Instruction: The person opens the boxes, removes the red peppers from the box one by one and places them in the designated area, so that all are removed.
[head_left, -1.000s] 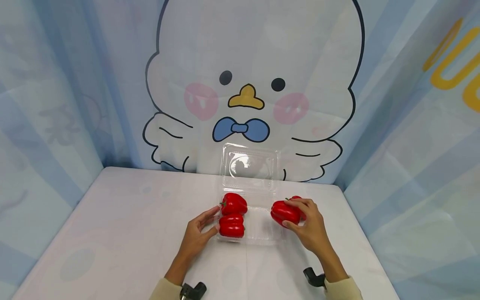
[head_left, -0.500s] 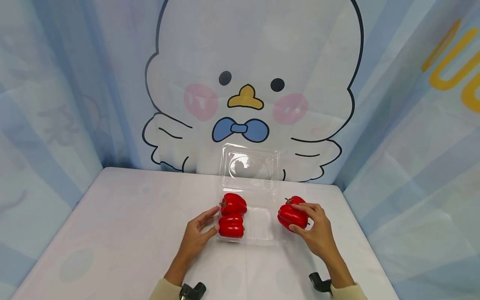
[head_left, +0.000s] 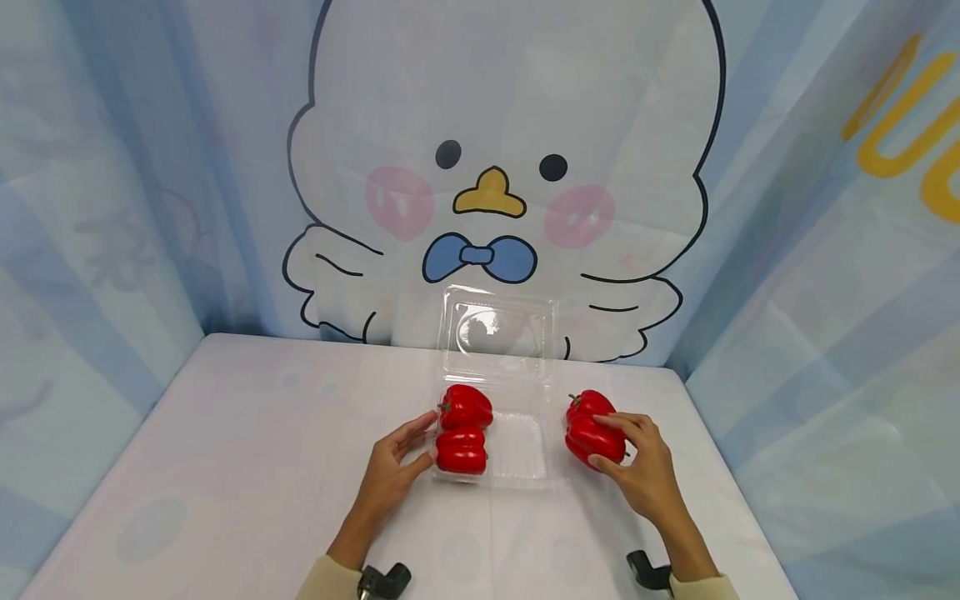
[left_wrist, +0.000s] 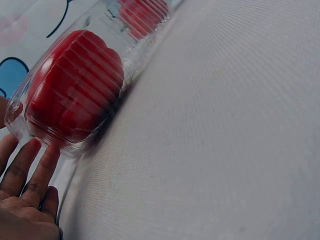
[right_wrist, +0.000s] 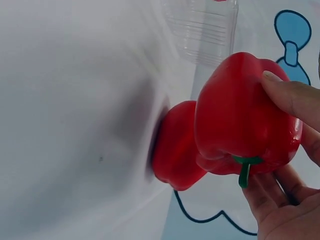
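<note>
My right hand [head_left: 643, 475] grips a red bell pepper [head_left: 595, 440] by its side, thumb and fingers on opposite sides; its green stem shows in the right wrist view. Just behind it, another red bell pepper [head_left: 590, 403] rests on the table, partly covered by the held one. A clear plastic clamshell container [head_left: 521, 450] lies with its lid raised. Two red bell peppers, a back one [head_left: 466, 407] and a front one [head_left: 461, 450], sit in its left half. My left hand [head_left: 393, 467] touches the container's left side with fairly straight fingers; its fingertips [left_wrist: 50, 152] are against the wall.
The clear lid [head_left: 495, 333] stands up at the back, near a hanging cloth [head_left: 487, 100] printed with a cartoon chick. More cloth hangs along both sides of the white table [head_left: 247, 467]. Small dark wrist-worn devices [head_left: 386, 581] sit by the sleeves.
My right hand has moved right and slightly nearer with the held pepper, away from the container's right edge. More of the pepper behind now shows. The left hand and container have stayed put.
</note>
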